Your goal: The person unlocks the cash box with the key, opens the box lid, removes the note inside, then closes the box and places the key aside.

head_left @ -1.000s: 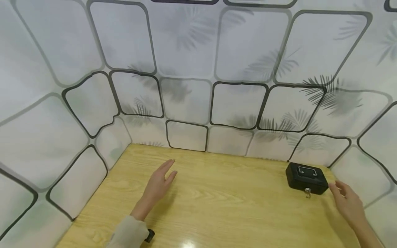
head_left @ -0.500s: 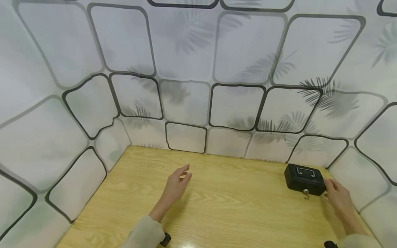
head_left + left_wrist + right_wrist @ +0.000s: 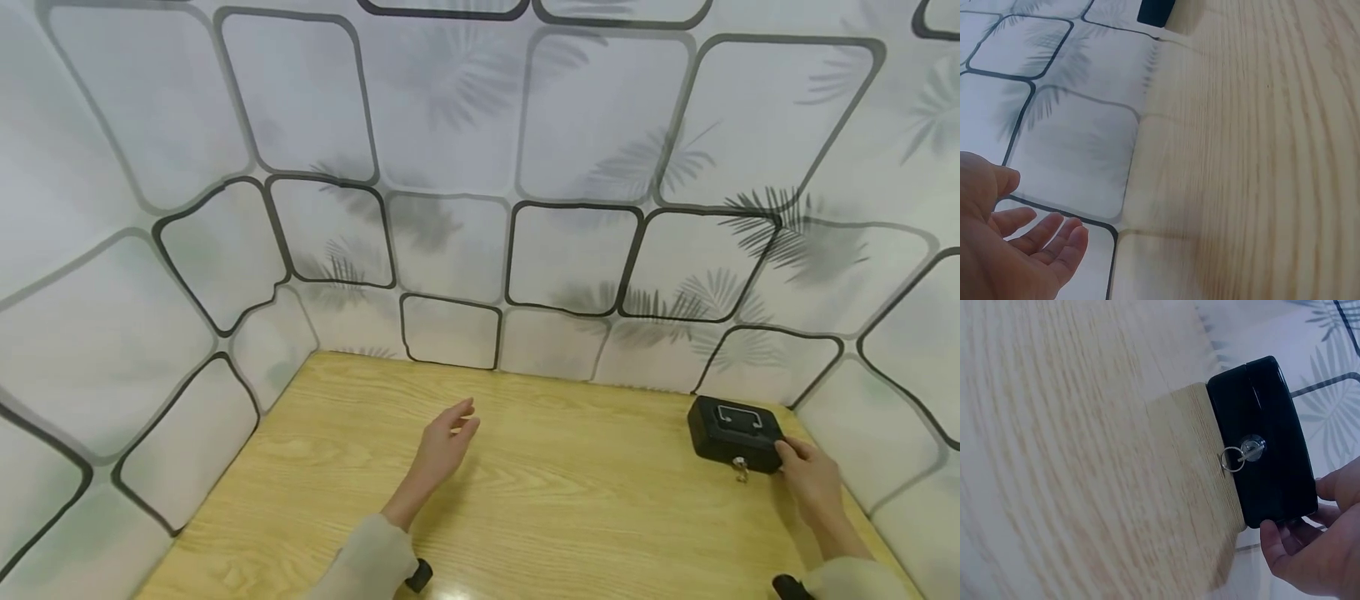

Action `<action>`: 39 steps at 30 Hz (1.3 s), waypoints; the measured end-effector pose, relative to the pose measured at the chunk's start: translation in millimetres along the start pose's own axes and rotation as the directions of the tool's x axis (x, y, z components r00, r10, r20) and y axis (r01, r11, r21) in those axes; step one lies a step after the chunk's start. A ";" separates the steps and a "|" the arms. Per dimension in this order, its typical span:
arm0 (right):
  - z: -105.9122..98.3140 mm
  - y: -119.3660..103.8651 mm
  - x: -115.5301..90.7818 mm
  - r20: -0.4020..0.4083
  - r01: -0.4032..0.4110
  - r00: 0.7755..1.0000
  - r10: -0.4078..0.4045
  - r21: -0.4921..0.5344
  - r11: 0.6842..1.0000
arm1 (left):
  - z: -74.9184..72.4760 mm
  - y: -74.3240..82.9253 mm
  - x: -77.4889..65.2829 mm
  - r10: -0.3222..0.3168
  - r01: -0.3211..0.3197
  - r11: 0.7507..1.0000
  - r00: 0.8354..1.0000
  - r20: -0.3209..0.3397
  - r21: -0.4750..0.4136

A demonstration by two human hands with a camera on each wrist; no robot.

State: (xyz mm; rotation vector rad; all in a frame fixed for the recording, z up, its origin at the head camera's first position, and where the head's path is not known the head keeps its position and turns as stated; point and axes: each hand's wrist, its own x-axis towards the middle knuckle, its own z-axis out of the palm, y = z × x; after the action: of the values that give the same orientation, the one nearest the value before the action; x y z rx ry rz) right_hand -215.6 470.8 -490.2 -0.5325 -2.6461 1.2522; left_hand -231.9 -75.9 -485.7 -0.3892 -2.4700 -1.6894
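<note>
A black cash box with a wire handle on its lid stands at the back right of the table. A key on a ring sits in its front lock. My right hand grips the box's right end; in the right wrist view its curled fingers lie against that end, some partly hidden behind it. Over the middle of the table hovers my left hand, with relaxed, slightly bent fingers and nothing held. In the left wrist view, a corner of the cash box shows at the top.
The wooden table meets patterned walls at the back, left and right. The box stands near the back wall and the right-hand corner. Both sleeves have black bands at the wrists.
My right hand has moved left and come onto the end of the cash box. The left hand has moved right over the table. The box appears to stay in place.
</note>
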 end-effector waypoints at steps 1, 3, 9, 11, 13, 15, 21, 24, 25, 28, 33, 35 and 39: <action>0.9 0.6 0.1 -0.002 0.008 1.000 -0.008 0.006 1.000 | 1.7 -0.2 0.7 -0.001 0.001 1.000 1.000 0.002 -0.007; 2.8 1.3 0.3 0.006 0.022 1.000 -0.022 0.022 1.000 | 5.0 0.0 1.9 -0.006 0.006 1.000 1.000 0.010 -0.022; 12.1 -4.4 -2.0 0.066 0.029 0.997 -0.034 0.065 0.997 | 12.9 -2.0 5.0 -0.016 0.016 1.000 1.000 0.023 -0.008; 14.8 -8.7 -3.9 0.099 0.029 0.995 -0.035 0.062 0.998 | 14.8 -2.2 5.6 -0.023 0.023 1.000 0.999 0.027 -0.003; 17.4 -13.6 -6.2 0.158 0.032 0.986 -0.045 0.084 0.996 | 16.1 -2.1 6.3 -0.028 0.029 1.000 0.999 0.027 -0.005; 20.8 -18.5 -8.5 0.214 0.034 0.975 -0.057 0.110 0.993 | 17.6 -1.6 7.3 -0.036 0.036 0.999 0.999 0.028 -0.012; 39.4 -31.1 -16.1 0.294 0.022 0.952 -0.089 0.222 0.975 | 25.9 -0.5 9.8 -0.061 0.062 0.998 0.998 0.028 -0.031; 49.1 -37.8 -20.5 0.303 0.015 0.949 -0.089 0.238 0.971 | 30.9 -0.1 10.8 -0.057 0.058 0.998 0.998 0.035 -0.033; 52.1 -39.8 -21.9 0.306 0.012 0.948 -0.089 0.243 0.970 | 32.5 0.5 11.0 -0.058 0.060 0.998 0.997 0.040 -0.035; 59.9 -45.8 -26.5 0.314 0.008 0.945 -0.091 0.255 0.967 | 38.1 1.8 12.2 -0.053 0.055 0.998 0.997 0.053 -0.035; 72.4 -55.3 -34.3 0.324 0.028 0.940 -0.112 0.253 0.967 | 50.6 5.9 15.5 -0.036 0.038 0.999 0.996 0.078 -0.030; 77.9 -59.2 -37.4 0.322 0.041 0.939 -0.121 0.245 0.969 | 56.9 8.1 17.6 -0.029 0.031 0.999 0.996 0.087 -0.031; 89.8 -68.8 -44.4 0.314 0.057 0.939 -0.141 0.263 0.963 | 70.6 12.7 21.7 -0.008 0.011 1.000 0.994 0.105 -0.027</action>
State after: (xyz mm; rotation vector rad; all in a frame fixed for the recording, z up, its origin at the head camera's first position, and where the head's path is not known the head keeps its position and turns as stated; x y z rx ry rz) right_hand -218.2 349.5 -493.9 -0.1546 -2.6653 1.7435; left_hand -246.2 -3.0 -495.0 -0.4824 -2.5280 -1.7515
